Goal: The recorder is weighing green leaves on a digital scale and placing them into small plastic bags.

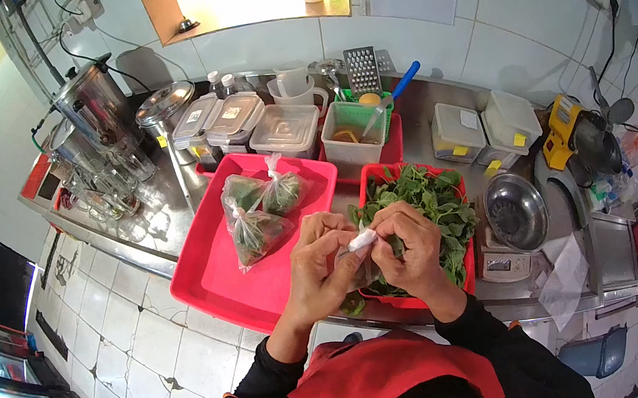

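Note:
My left hand (319, 267) and my right hand (413, 249) meet in front of me, both pinching the gathered neck of a clear plastic bag (362, 238). The bag's body hangs mostly hidden behind my fingers, so its contents are hard to make out. Beneath and beyond my right hand, a red basket (470, 265) holds a heap of green leafy vegetables (429, 196). To the left, a wide pinkish-red tray (219, 282) carries several knotted plastic bags of greens (254, 229), grouped toward its far side.
Right of the basket, a metal bowl (516, 211) rests on a weighing scale (506, 265). A blue-handled knife (405, 81) leans in a plastic tub (354, 152) behind the basket. Lidded containers (285, 129) line the back; glass mugs (107, 184) and a steel urn (94, 104) stand left.

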{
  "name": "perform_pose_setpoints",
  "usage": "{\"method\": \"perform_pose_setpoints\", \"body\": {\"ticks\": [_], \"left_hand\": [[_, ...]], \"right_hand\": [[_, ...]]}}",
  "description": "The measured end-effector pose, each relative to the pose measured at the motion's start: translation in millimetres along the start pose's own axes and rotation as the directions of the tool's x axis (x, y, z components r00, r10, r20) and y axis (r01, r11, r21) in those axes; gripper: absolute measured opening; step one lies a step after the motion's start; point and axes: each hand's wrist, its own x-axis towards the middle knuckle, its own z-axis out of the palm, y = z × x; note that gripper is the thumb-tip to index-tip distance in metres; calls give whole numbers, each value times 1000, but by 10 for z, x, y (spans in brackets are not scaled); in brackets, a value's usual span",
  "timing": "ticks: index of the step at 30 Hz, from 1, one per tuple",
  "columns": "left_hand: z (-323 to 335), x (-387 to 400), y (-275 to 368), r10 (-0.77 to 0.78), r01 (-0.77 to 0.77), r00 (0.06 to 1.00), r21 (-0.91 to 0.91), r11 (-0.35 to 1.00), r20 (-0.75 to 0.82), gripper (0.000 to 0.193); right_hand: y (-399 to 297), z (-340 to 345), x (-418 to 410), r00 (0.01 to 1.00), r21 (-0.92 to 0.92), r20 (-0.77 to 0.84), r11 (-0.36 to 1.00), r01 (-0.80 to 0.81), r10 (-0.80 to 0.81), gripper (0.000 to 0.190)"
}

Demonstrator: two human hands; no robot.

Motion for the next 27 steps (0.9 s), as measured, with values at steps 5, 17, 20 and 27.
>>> {"method": "perform_pose_setpoints", "body": {"ticks": [5, 17, 20, 27], "left_hand": [[-20, 1, -162, -104, 319, 909, -513, 797, 403, 18], [125, -97, -272, -475, 480, 820, -835, 270, 319, 32], [125, -177, -404, -437, 408, 870, -830, 380, 227, 27], [240, -113, -75, -374, 422, 901, -643, 639, 219, 24]], "right_hand": [[92, -45, 53, 989, 162, 147, 987, 2, -27, 9], [156, -40, 45, 975, 52, 217, 997, -55, 42, 12], [112, -62, 48, 975, 119, 221, 991, -59, 31, 9], [72, 8, 4, 982, 32, 140, 991, -130, 125, 7]]}}
